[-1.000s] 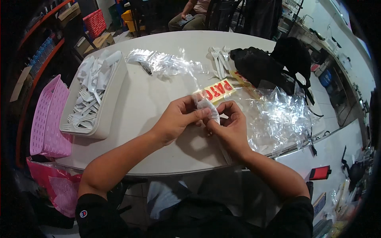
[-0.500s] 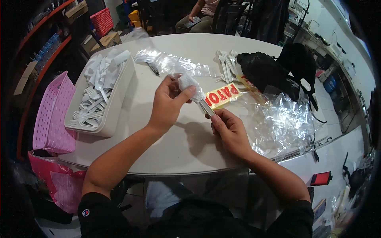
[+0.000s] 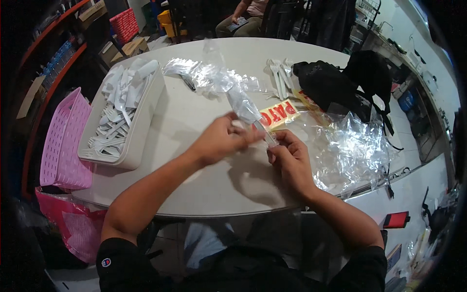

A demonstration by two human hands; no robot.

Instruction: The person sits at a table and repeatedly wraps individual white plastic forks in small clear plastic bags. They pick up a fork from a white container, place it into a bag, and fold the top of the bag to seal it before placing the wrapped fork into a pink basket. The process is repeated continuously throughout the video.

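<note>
A slim bundle of plastic cutlery in a clear sleeve (image 3: 244,106) slants over the middle of the table. My right hand (image 3: 294,163) pinches its lower handle end between thumb and fingers. Beside the handles is my left hand (image 3: 219,138), smeared by motion, its fingertips at or close to the bundle; whether they touch it I cannot tell. A yellow packet with red print (image 3: 281,112) lies just behind the bundle. To the left stands a cream bin (image 3: 148,117) holding white plastic forks and spoons (image 3: 109,138) and white wrapped pieces (image 3: 138,87).
Clear plastic sleeves (image 3: 199,73) lie at the back, a dark pen (image 3: 188,83) beside them. Several white forks (image 3: 278,78) rest near a black bag (image 3: 323,87). Crumpled clear plastic (image 3: 355,146) covers the right side. A pink basket (image 3: 63,141) stands left. A person (image 3: 245,22) sits beyond.
My left hand has let go of the sleeve's upper part and moved down and right toward the handles. The sleeve now stands out longer. My right hand has shifted slightly right, still pinching.
</note>
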